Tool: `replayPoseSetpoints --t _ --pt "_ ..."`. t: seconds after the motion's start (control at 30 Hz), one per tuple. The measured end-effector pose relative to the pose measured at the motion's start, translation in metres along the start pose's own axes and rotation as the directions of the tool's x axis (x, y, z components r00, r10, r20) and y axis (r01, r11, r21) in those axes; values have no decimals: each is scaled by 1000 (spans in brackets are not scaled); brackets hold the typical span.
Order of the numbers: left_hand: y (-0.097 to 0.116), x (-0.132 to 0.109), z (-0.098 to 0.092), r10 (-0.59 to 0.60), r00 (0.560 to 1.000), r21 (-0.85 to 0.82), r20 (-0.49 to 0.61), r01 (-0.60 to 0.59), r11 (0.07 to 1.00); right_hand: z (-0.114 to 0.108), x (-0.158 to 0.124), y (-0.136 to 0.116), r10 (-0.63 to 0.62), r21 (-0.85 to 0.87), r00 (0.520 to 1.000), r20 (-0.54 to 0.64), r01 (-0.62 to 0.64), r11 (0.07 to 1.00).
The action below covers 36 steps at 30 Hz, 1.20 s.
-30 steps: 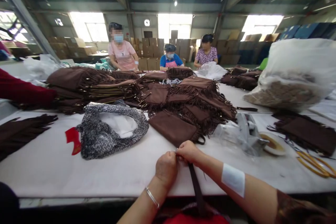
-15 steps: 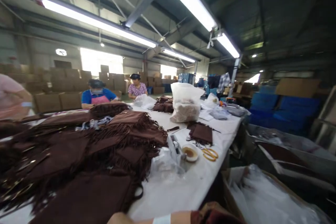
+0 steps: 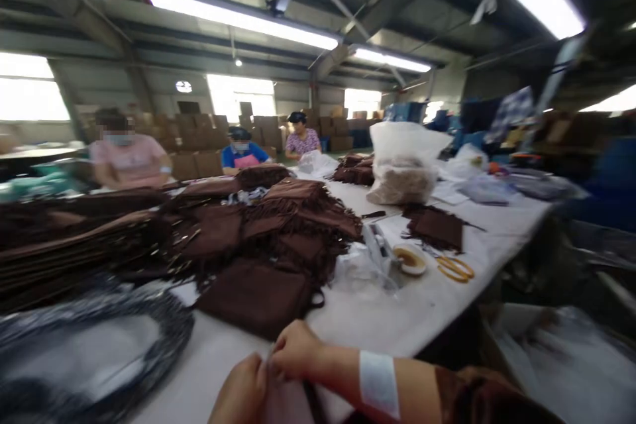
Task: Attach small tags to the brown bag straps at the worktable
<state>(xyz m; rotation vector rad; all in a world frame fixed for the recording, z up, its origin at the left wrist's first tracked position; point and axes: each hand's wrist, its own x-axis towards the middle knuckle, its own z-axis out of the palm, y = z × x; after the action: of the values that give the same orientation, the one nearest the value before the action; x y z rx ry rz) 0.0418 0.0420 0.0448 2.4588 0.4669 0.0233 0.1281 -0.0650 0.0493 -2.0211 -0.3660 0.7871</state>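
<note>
At the front edge of the white table (image 3: pixel 370 328), my left hand (image 3: pixel 241 384) and my right hand (image 3: pixel 298 350) are close together with fingers pinched. Between them hangs a thin, pale, see-through piece (image 3: pixel 285 403) that looks like plastic; its lower part runs out of the picture. A dark strip shows beside it, under my right wrist. Just beyond my right hand lies a flat dark brown bag (image 3: pixel 256 295) with a small loop at its right corner. A heap of fringed brown bags (image 3: pixel 298 212) lies behind it.
Right of the heap are crumpled clear plastic (image 3: pixel 360 268), a tape roll (image 3: pixel 411 260) and yellow-handled scissors (image 3: pixel 454 269). Farther back stands a full white plastic sack (image 3: pixel 405 169). A dark, plastic-wrapped ring (image 3: pixel 173 328) lies left. Several co-workers sit across the table.
My view has swung to the left. Both hands now show together at the bottom, where before only part of my right hand and forearm was visible.
</note>
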Motion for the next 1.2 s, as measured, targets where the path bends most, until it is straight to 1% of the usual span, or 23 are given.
replayPoseSetpoints --t 0.03,0.07,0.13,0.2,0.27,0.3,0.4,0.47,0.53,0.7,0.8,0.9,1.0,1.13,1.2 --pt "-5 1 2 2 1000 -92 11 -1 996 3 0 3 -14 10 1000 12 14 1000" --pt "-11 1 4 -22 999 -198 46 30 980 5 0 5 -35 19 999 15 35 999" --pt "-17 -2 8 -101 990 -416 98 133 900 7 0 11 -78 29 997 27 78 997" --pt "-18 -7 12 -175 969 -597 172 244 765 8 -2 16 -142 24 990 5 142 990" --pt "-16 -11 15 -196 942 -725 271 334 602 9 -8 20 -206 6 978 -40 206 979" --pt "-14 -12 15 -186 931 -773 314 364 519 9 -10 21 -232 -8 970 -72 232 973" --pt "-12 -12 15 -134 904 -861 406 428 275 9 -14 23 -246 -39 957 -152 243 969" --pt "-13 -11 12 -117 891 -875 438 453 170 9 -14 24 -237 -35 954 -183 235 971" --pt "-13 -10 8 -101 880 -872 464 474 122 10 -11 26 -224 -9 956 -190 226 974" --pt "-15 -10 -2 -53 847 -847 529 531 40 15 -7 32 -232 56 951 -204 248 967" --pt "-15 -10 -3 -46 825 -826 564 562 -43 18 -8 32 -239 77 947 -214 261 962" --pt "-14 -8 0 -66 814 -815 576 567 -122 21 -8 30 -195 121 963 -188 219 968" --pt "-14 -8 3 -48 792 -788 609 596 -155 25 -6 31 -156 148 971 -181 184 972" --pt "-14 -10 2 11 757 -743 653 644 -181 28 -4 34 -169 129 962 -216 199 971" --pt "-13 -12 1 14 748 -735 663 655 -177 28 -4 33 -184 98 953 -240 213 972"
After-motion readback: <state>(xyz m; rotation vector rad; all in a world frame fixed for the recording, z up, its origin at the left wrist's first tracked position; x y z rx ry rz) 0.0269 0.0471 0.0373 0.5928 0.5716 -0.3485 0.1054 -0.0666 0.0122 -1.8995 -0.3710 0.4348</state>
